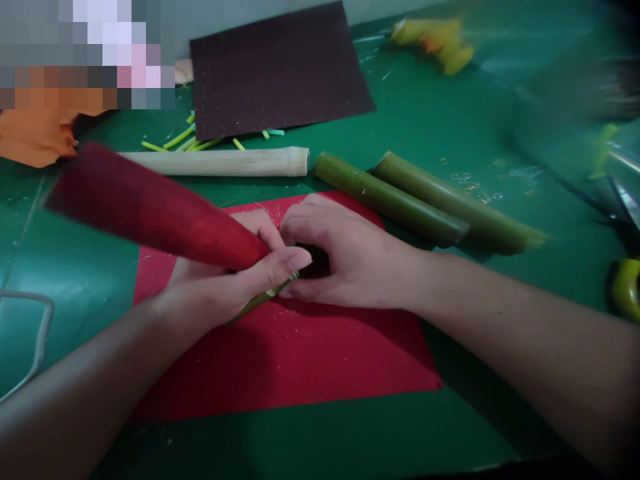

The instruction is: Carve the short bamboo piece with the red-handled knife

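Observation:
My left hand (220,293) is wrapped round a red cylinder (160,207), which slants up to the left; whether it is rolled paper or a coloured tube I cannot tell. Under my left thumb a green bamboo piece (253,305) shows, with thin pale bands near its end. My right hand (345,250) curls in a closed grip at that end, thumb below and fingers above, touching the left fingers. What its fingertips pinch is hidden. Beneath both hands lies a red sheet (340,353) sprinkled with small shavings.
Two green bamboo tubes (390,197) and a pale bamboo tube (235,162) lie beyond my hands. Small rings (470,187) are scattered at right. Behind are a dark sheet (280,73), yellow-green strips (177,138), orange crumpled paper (35,137) and a yellow tool (433,40). A yellow-handled item (627,290) sits far right.

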`<action>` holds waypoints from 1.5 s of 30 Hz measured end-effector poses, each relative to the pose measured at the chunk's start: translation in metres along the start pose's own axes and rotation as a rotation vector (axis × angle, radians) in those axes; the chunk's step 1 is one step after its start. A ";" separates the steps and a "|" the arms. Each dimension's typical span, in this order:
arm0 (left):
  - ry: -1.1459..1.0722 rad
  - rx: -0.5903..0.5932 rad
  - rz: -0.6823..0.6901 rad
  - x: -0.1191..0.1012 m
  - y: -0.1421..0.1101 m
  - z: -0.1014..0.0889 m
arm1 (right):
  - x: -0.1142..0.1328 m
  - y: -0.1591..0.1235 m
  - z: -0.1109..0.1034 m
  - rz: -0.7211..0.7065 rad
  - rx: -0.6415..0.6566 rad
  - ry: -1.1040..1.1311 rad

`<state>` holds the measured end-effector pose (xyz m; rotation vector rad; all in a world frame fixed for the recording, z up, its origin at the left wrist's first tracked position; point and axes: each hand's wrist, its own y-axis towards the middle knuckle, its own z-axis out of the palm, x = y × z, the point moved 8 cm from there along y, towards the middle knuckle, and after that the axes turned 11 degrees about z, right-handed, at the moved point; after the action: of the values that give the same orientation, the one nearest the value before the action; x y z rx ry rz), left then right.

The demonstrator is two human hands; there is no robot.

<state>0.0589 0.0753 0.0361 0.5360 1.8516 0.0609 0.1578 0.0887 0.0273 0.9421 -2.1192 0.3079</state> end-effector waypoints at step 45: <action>-0.098 0.005 0.095 -0.002 0.000 0.000 | -0.002 0.000 -0.001 0.026 -0.001 0.011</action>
<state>0.0590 0.0747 0.0380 0.6201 1.7307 0.0918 0.1590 0.0906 0.0261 0.9110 -2.1228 0.3239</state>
